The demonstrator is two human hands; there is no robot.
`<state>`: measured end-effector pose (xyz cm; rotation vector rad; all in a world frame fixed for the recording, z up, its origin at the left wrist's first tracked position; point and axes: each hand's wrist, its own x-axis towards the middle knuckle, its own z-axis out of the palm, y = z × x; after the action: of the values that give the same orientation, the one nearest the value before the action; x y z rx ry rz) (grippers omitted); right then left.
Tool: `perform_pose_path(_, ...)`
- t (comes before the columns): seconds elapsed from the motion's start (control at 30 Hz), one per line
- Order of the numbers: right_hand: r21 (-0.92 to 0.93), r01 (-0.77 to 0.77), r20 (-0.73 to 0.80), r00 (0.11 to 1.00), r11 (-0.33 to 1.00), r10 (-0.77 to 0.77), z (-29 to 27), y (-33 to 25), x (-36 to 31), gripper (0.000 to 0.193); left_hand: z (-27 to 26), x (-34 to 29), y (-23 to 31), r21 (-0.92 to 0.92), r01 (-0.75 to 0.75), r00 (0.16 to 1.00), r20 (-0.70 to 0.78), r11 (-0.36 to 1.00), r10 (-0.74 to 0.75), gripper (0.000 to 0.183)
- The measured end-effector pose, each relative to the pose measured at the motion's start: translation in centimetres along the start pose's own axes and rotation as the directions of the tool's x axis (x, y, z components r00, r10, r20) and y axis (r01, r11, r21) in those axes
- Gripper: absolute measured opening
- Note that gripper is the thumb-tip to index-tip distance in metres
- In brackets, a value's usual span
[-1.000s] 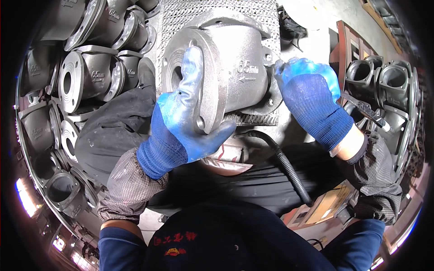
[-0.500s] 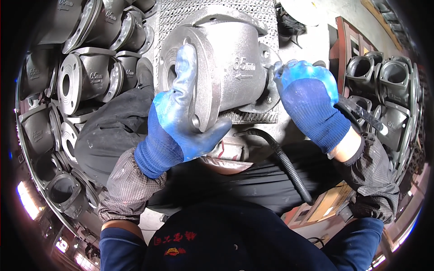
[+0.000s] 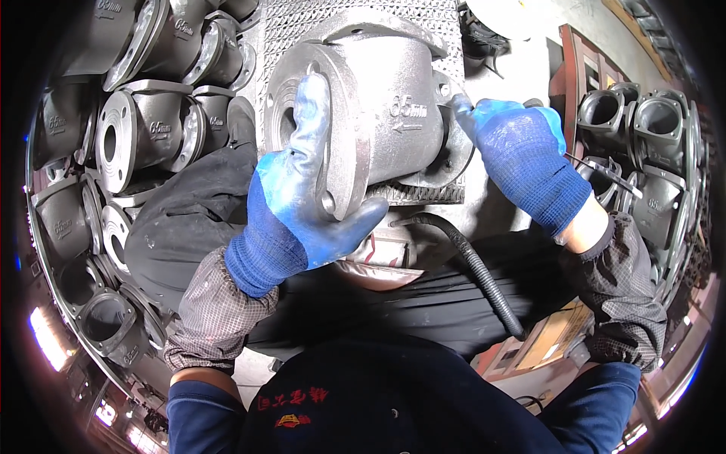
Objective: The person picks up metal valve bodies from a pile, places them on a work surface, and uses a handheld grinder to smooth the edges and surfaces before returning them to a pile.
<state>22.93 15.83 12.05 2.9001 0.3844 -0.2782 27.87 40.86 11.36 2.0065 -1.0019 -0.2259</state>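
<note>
A grey cast-metal valve body [image 3: 401,113] with flanged ends lies on its side, raised lettering and an arrow on its barrel. My left hand [image 3: 299,189], in a blue coated glove, rests against its left flange [image 3: 344,144]. The fingers stretch up along the flange face and the thumb sticks out to the right, away from them. Beside the right flange [image 3: 454,155], my gloved right hand [image 3: 518,140] is closed on a thin dark bar-shaped tool [image 3: 612,178]. The tool's tail sticks out behind the hand; its front end is hidden by the fingers.
The valve body rests on a perforated metal surface [image 3: 283,23]. Similar castings [image 3: 144,132] are stacked on the left, and more [image 3: 658,125] stand on the right. A black corrugated hose [image 3: 476,265] curves across my lap. A reddish-brown frame [image 3: 575,83] stands at the right.
My right hand has shifted slightly right and down, and the tool in it has changed angle. The left hand and the valve body have stayed put.
</note>
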Motion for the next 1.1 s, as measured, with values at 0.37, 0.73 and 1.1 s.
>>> perform_pose_path(0.37,-0.133,-0.056,0.243,0.966,0.989,0.087,-1.4,-0.3,-0.6,0.028,0.4,0.1,0.1,-0.021,-0.010,1.000,0.028,1.000,0.011,0.094)
perform_pose_path(0.73,-0.040,-0.027,0.376,0.926,0.999,0.041,-1.0,-0.2,0.3,0.033,0.4,0.1,0.4,-0.029,-0.046,0.999,-0.003,0.999,0.046,0.094)
perform_pose_path(1.1,-0.214,0.005,0.160,0.987,0.977,0.030,-1.0,-0.7,-1.0,0.031,0.3,-0.2,0.2,0.028,-0.057,0.997,0.045,0.998,0.056,0.094)
